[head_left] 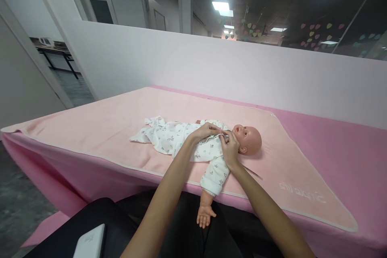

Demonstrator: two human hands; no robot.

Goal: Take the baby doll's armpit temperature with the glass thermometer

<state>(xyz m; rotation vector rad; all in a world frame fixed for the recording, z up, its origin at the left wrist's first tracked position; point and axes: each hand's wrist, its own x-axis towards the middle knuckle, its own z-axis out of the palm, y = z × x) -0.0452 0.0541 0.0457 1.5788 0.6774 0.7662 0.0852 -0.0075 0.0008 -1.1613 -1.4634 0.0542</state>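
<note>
A bald baby doll lies on its back across the table, its head to the right. It wears white printed pyjamas whose empty-looking leg ends trail to the left. My left hand and my right hand meet at the upper chest, just below the doll's chin. Both sets of fingers pinch the edge of the pyjama front near the collar. A row of small snaps runs along that edge. One doll arm hangs over the table's near edge, palm up. My fingers partly hide the collar.
A peach blanket covers the table over a pink cloth. A thin stick-like object lies beside my right wrist. A white device rests on my leg. Behind the table stands a low white wall.
</note>
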